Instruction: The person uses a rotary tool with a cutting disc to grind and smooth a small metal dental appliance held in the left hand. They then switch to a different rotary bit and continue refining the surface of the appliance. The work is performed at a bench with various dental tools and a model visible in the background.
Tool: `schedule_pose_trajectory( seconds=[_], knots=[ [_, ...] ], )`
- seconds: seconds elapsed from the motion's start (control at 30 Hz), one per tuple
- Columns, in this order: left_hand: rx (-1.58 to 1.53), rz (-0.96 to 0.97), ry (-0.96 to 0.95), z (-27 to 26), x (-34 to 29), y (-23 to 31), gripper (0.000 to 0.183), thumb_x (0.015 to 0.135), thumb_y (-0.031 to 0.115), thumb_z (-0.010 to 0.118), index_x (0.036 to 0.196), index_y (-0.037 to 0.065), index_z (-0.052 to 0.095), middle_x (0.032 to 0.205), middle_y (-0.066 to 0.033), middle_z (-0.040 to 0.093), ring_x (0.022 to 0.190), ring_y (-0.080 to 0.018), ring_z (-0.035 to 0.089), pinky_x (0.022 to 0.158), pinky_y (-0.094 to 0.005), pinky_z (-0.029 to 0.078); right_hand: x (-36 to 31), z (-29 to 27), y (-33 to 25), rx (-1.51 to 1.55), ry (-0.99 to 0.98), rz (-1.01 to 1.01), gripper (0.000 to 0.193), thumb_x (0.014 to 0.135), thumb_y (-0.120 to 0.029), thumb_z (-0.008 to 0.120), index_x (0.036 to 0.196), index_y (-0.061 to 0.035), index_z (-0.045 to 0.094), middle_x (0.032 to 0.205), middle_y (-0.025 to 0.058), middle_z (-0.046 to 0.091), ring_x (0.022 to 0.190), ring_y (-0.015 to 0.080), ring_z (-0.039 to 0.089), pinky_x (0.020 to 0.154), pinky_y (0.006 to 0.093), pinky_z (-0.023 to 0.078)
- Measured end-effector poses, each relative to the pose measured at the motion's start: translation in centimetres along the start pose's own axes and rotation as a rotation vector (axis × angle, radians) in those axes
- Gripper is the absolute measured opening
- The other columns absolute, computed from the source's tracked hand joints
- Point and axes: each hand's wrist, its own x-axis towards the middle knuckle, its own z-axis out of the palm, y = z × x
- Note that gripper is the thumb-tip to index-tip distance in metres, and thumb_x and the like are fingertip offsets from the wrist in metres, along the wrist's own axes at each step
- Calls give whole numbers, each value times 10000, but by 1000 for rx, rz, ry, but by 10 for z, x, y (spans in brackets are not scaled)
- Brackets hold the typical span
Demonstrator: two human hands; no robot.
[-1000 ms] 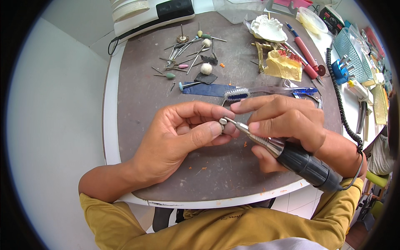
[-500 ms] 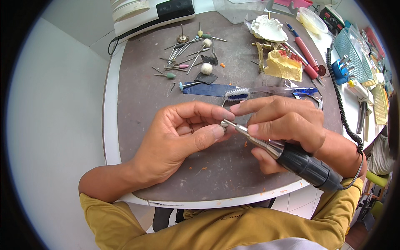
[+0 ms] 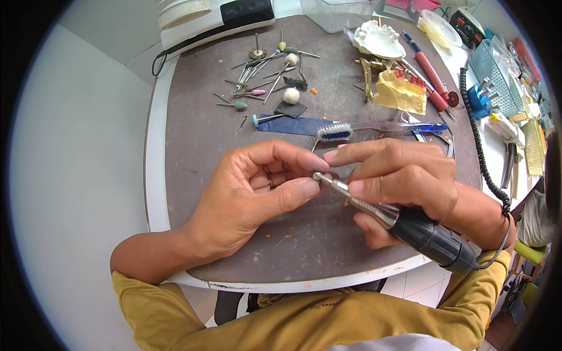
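Observation:
Between its thumb and fingertips, my left hand (image 3: 257, 181) pinches a small silvery metal dental crown (image 3: 317, 176). My right hand (image 3: 404, 181) grips a black and silver rotary handpiece (image 3: 383, 213) like a pen, its cord running off by my forearm. The handpiece's tip meets the crown, and the fingertips of both hands come close together there. The crown is partly hidden by my left fingers. Just beyond the hands lies a clear toothbrush (image 3: 336, 132) with blue bristles, across a strip of dark blue paper (image 3: 295, 124).
Several burs and polishing bits (image 3: 252, 71) are scattered on the brown work surface (image 3: 199, 146). At the far right stand a white plaster dental cast (image 3: 379, 40), a yellow cast (image 3: 400, 93) and a red-handled tool (image 3: 430, 73). A coiled black cord (image 3: 477, 140) hangs beside a blue bur holder (image 3: 481, 100).
The handpiece's tip has shifted slightly down and left against the crown, and the crown has turned a little in my left fingertips. Both hands otherwise stay in place.

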Motion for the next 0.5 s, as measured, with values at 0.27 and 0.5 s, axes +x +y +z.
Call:
schedule_pose_trajectory(
  seconds=[0.27,0.5],
  knots=[
    [-8,25,-8,-2,0,-3,210,872,21,669,1066,1,591,1057,-106,633,1017,-157,633,929,-306,544,0,-1,0,-25,-8,-3,300,746,-52,753,986,5,583,818,134,636,894,382,703,684,395,609],
    [-27,-4,4,0,0,0,206,891,45,647,1082,-4,588,1058,-109,639,1004,-163,648,931,-315,551,1,-2,-2,-30,-23,18,308,755,-54,752,1003,5,579,832,142,636,904,382,701,708,400,607]
  ],
)
